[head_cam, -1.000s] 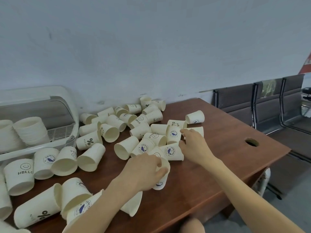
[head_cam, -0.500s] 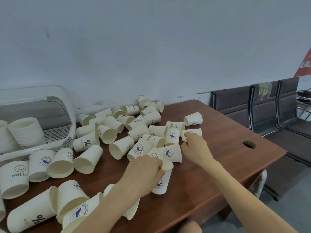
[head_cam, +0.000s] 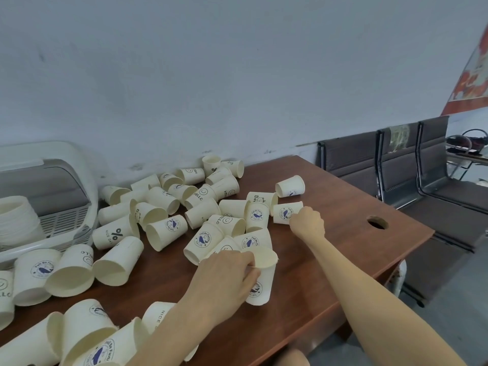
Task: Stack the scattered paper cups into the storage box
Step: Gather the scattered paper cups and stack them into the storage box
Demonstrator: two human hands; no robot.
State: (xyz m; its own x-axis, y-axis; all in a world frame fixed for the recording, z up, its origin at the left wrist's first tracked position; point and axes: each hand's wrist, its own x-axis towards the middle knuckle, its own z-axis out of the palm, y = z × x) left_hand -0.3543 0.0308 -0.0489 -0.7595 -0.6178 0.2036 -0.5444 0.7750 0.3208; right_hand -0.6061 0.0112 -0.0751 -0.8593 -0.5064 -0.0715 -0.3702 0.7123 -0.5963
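Note:
Several cream paper cups lie scattered on their sides across the brown table. My left hand grips an upright cup near the table's front middle, fingers curled round its side. My right hand reaches further back and pinches the rim end of a cup lying on its side. The white storage box stands at the far left with stacked cups inside it.
A lone cup lies beyond my right hand. A round cable hole is in the table's right part. Dark waiting chairs stand to the right of the table. A grey wall runs behind.
My right hand moved right from the cup pile onto the cup lying at its edge. My left hand keeps its hold on the upright cup, now standing straighter.

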